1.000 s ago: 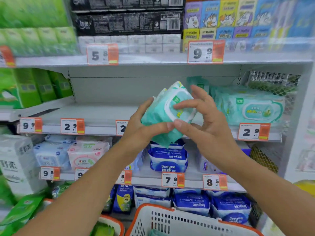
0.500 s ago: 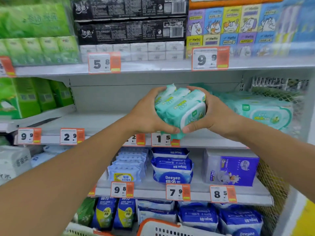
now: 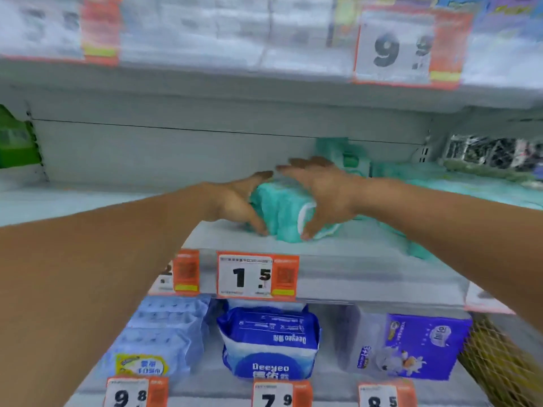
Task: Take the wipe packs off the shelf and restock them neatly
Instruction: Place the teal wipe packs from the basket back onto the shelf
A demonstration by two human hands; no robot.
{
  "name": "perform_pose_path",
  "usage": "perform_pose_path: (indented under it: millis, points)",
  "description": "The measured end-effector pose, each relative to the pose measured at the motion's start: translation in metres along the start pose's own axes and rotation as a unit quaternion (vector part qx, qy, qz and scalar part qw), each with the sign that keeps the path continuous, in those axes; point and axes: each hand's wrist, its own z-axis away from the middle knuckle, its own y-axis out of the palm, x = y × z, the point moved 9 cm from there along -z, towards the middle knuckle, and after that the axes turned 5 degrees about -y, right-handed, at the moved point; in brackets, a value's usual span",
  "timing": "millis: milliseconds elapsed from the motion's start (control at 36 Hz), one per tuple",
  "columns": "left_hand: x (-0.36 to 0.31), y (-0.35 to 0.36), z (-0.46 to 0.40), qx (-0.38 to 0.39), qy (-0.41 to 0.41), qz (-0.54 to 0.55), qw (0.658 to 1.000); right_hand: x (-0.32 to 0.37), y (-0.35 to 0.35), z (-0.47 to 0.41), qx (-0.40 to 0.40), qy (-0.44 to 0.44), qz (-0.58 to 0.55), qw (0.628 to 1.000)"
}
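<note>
- At the centre of the frame, a bundle of teal wipe packs [image 3: 286, 214] sits on the middle shelf [image 3: 338, 254], close to its front edge and just above the price tag marked 1.5 [image 3: 257, 276].
- Left hand [image 3: 235, 204]: placed against the left side of the bundle, thumb curled down at its front lower corner, fingers reaching over the top toward the back; it grasps the packs.
- Right hand [image 3: 326, 192]: placed against the right side of the bundle, thumb down at the front, fingers spread over the top; it too grasps the packs. The fingertips of the two hands nearly meet above the bundle.
- More teal wipe packs [image 3: 458, 186] lie on the same shelf to the right of the hands, running to the right edge of the frame; one pack [image 3: 349, 160] stands behind the right hand. Motion blur hides their exact arrangement.
- Left half of the middle shelf: bare surface, with a green package [image 3: 14, 142] at the far left edge of the frame.
- Upper shelf, top of frame: blurred white packs [image 3: 223, 27] and a price tag marked 9.9 [image 3: 408, 48] at the upper right.
- Lower shelf, bottom of frame: pale blue packs [image 3: 158, 339] at left, a blue and white Deeyeo pack [image 3: 269, 345] in the middle, a purple box [image 3: 423, 348] at right, with price tags reading 9.8 [image 3: 136, 395], 7.9 [image 3: 280, 396] and 8.5 [image 3: 385, 398] below them.
- Yellow mesh [image 3: 499, 365] closes the shelf end at the lower right.
</note>
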Motion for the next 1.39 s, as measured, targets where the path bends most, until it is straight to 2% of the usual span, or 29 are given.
perform_pose_path:
  millis: [56, 111, 167, 278, 417, 528, 639, 778, 889, 972, 1139, 1278, 1389]
  points:
    - [0.007, -0.002, -0.002, 0.017, -0.008, -0.01, 1.0, 0.005, 0.006, -0.017, 0.079, -0.037, 0.015, 0.996]
    - [0.02, -0.003, 0.001, 0.035, -0.048, -0.018, 0.998, 0.007, 0.015, -0.024, 0.162, -0.026, -0.036, 0.986]
    - [0.033, -0.008, 0.006, 0.038, -0.083, -0.086, 0.992, 0.012, 0.02, -0.032, 0.183, -0.023, -0.059, 0.981]
    - [0.068, -0.013, 0.029, 0.079, -0.188, -0.279, 0.938, 0.015, 0.02, -0.052, 0.138, -0.001, -0.027, 0.99]
    - [0.075, -0.008, 0.042, 0.108, -0.21, -0.313, 0.92, 0.017, 0.027, -0.079, 0.101, 0.059, 0.028, 0.993]
    - [0.073, -0.012, 0.041, 0.121, -0.237, -0.327, 0.907, -0.004, 0.034, -0.105, 0.101, 0.105, 0.043, 0.988]
    - [0.072, -0.011, 0.038, 0.114, -0.233, -0.323, 0.91, -0.036, 0.038, -0.116, 0.112, 0.144, 0.029, 0.983]
    - [0.067, -0.013, 0.038, 0.112, -0.24, -0.316, 0.911, -0.068, 0.04, -0.132, 0.122, 0.147, 0.06, 0.98]
    - [0.063, -0.017, 0.036, 0.108, -0.243, -0.321, 0.909, -0.041, 0.04, -0.158, 0.042, 0.073, 0.027, 0.996]
    - [0.062, -0.017, 0.034, 0.111, -0.249, -0.309, 0.911, -0.044, 0.057, -0.157, 0.062, 0.093, 0.07, 0.991]
    - [0.061, -0.015, 0.033, 0.109, -0.245, -0.301, 0.915, -0.05, 0.054, -0.154, 0.024, 0.106, 0.115, 0.987]
    - [0.062, -0.017, 0.032, 0.111, -0.246, -0.303, 0.914, -0.053, 0.049, -0.145, 0.02, 0.133, 0.073, 0.988]
    - [0.056, -0.016, 0.031, 0.113, -0.251, -0.296, 0.915, -0.041, 0.039, -0.134, 0.022, 0.097, 0.045, 0.994]
